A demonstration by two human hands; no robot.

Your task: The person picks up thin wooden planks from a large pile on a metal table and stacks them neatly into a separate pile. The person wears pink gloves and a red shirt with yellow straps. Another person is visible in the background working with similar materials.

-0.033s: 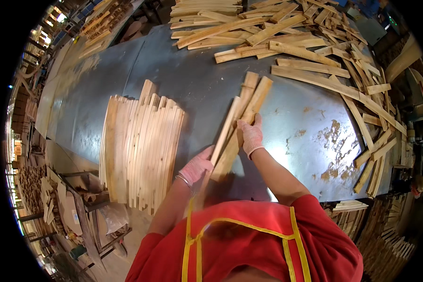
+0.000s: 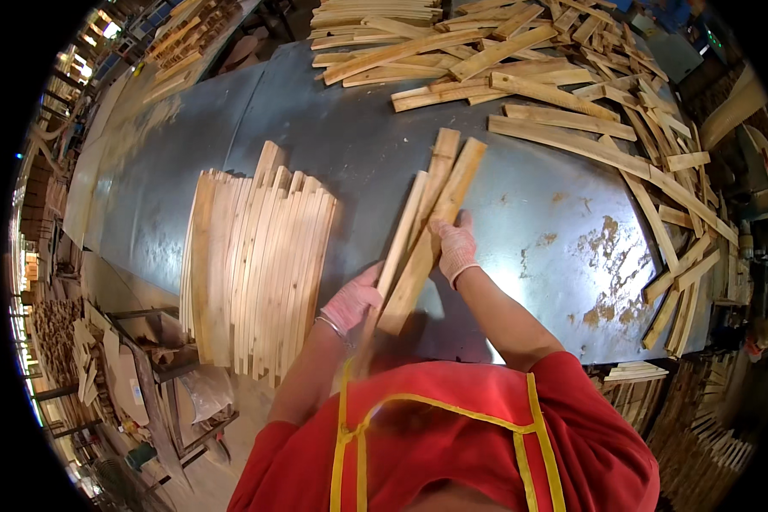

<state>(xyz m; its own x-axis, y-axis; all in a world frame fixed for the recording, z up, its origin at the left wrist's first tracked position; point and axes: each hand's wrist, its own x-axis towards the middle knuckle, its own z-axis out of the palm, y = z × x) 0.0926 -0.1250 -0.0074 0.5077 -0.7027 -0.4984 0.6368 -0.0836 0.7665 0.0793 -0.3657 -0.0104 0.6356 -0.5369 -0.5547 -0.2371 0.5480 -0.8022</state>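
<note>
Three wooden slats slant away from me over the metal table. My left hand (image 2: 355, 303), in a pale pink glove, is closed around the lower part of the narrow left slat (image 2: 402, 235). In a matching glove, my right hand (image 2: 457, 247) grips the edge of the broader right slat (image 2: 465, 175), its thumb on top. Between these two lies a middle slat (image 2: 438, 171), its lower part hidden under the others. To the left of my hands, a row of pale slats (image 2: 260, 264) stands packed side by side on the table.
A loose heap of wooden slats (image 2: 520, 77) covers the far side and bends round the table's right edge. The grey metal tabletop (image 2: 350, 128) has worn, stained patches at right. A metal-framed rack (image 2: 158, 384) stands beyond the near left edge.
The three held slats have shifted slightly left, and the broad right one sits a little lower. Both hands keep their hold.
</note>
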